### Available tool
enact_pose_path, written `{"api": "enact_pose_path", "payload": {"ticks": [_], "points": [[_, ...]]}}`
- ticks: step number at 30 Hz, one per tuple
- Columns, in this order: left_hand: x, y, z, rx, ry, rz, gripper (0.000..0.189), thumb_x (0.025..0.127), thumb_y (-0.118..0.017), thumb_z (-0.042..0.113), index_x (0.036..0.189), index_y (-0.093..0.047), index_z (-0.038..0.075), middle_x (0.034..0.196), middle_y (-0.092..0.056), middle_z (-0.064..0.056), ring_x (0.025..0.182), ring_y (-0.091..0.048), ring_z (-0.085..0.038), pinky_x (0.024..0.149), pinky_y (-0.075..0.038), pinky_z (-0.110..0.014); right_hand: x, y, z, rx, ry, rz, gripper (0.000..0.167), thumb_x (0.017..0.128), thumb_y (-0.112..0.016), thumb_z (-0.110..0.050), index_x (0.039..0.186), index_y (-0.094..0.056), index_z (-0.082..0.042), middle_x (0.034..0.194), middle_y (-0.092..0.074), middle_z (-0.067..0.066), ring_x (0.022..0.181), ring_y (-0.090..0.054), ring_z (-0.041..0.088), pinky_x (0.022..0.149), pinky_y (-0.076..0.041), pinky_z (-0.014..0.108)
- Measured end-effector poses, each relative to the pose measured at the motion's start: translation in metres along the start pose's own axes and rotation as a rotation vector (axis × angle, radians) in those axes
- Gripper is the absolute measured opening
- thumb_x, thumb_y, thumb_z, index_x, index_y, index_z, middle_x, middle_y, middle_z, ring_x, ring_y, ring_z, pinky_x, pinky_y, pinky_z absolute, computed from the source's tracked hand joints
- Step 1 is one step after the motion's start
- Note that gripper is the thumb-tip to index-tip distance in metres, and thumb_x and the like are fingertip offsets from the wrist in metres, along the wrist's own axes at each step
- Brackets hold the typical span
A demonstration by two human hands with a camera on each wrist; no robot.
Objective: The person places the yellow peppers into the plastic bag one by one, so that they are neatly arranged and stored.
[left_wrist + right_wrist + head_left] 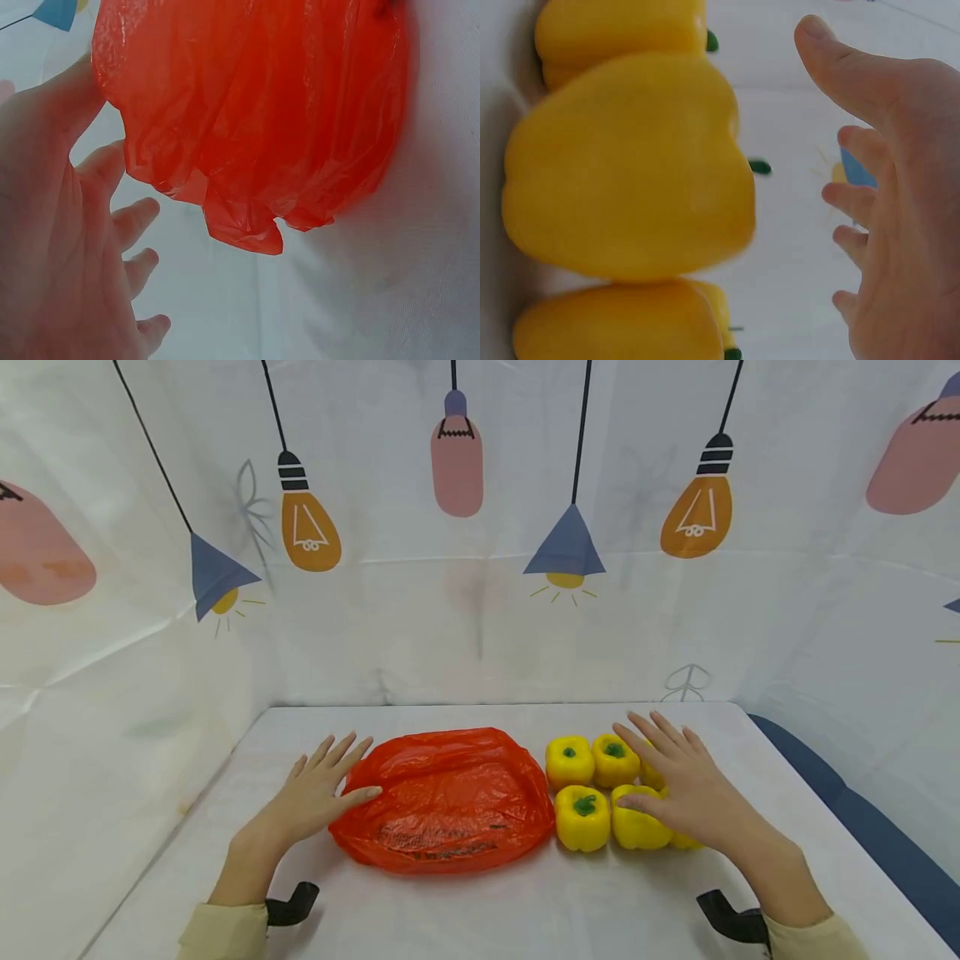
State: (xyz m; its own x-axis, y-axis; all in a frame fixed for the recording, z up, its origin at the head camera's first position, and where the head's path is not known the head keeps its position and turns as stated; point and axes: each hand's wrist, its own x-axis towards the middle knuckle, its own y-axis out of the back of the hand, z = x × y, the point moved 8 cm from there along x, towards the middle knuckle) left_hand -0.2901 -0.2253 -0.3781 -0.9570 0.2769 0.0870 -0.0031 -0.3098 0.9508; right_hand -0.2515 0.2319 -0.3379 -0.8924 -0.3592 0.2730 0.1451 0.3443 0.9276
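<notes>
A red plastic bag (pixel 457 802), puffed out and crinkled, lies on the white table in the head view. Its gathered edge (pixel 244 221) faces my left hand (pixel 318 789), which hovers at the bag's left end with fingers spread and nothing held. Right of the bag, several yellow bell peppers (pixel 582 818) with green stems stand in two rows. My right hand (pixel 686 777) is held over the right-hand peppers, fingers spread, partly hiding them. In the right wrist view a large yellow pepper (pixel 630 169) sits beside the palm, apart from the fingers.
The white tabletop (pixel 450 918) ends at a back edge below a white curtain (pixel 480 635) printed with lamps and bulbs. A dark blue chair-like shape (pixel 855 810) stands beyond the right edge. Black wrist mounts (pixel 292 906) stick out inward from both sleeves.
</notes>
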Motion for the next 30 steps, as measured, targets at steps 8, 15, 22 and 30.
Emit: {"api": "enact_pose_path", "payload": {"ticks": [8, 15, 22, 30], "points": [[-0.001, -0.004, 0.004, -0.020, -0.023, -0.017, 0.081, 0.090, -0.053, 0.067, 0.157, -0.032, 0.025, 0.164, -0.026, -0.015, 0.151, -0.013, -0.048, 0.113, -0.009, -0.078, 0.005, -0.019, -0.026, -0.009, 0.050, -0.050, 0.088, 0.080, -0.074, -0.056, 0.154, -0.035, -0.031, 0.163, -0.032, 0.006, 0.150, -0.024, 0.038, 0.120, -0.016, 0.066], [0.000, -0.013, 0.004, -0.036, -0.006, -0.065, 0.091, 0.085, -0.056, 0.071, 0.157, -0.030, 0.023, 0.163, -0.028, -0.014, 0.150, -0.017, -0.048, 0.112, -0.017, -0.077, 0.003, -0.035, -0.041, -0.017, 0.054, -0.109, 0.079, 0.078, -0.079, -0.049, 0.148, -0.045, -0.034, 0.150, -0.049, 0.006, 0.138, -0.045, 0.035, 0.113, -0.034, 0.065], [0.000, -0.016, 0.007, -0.067, -0.019, -0.104, 0.090, 0.085, -0.067, 0.060, 0.155, -0.035, 0.014, 0.162, -0.031, -0.015, 0.148, -0.026, -0.046, 0.111, -0.028, -0.072, 0.002, -0.040, -0.056, -0.069, 0.099, -0.127, 0.071, 0.078, -0.081, -0.046, 0.142, -0.054, -0.032, 0.136, -0.060, 0.002, 0.124, -0.056, 0.028, 0.106, -0.047, 0.055], [0.000, -0.023, 0.009, -0.128, 0.023, -0.185, 0.090, 0.088, -0.070, 0.046, 0.157, -0.027, 0.008, 0.163, -0.026, -0.019, 0.147, -0.029, -0.045, 0.114, -0.029, -0.067, 0.003, -0.050, -0.058, -0.095, 0.058, -0.196, 0.064, 0.081, -0.080, -0.039, 0.139, -0.058, -0.025, 0.139, -0.060, 0.005, 0.128, -0.056, 0.031, 0.110, -0.042, 0.058]]}}
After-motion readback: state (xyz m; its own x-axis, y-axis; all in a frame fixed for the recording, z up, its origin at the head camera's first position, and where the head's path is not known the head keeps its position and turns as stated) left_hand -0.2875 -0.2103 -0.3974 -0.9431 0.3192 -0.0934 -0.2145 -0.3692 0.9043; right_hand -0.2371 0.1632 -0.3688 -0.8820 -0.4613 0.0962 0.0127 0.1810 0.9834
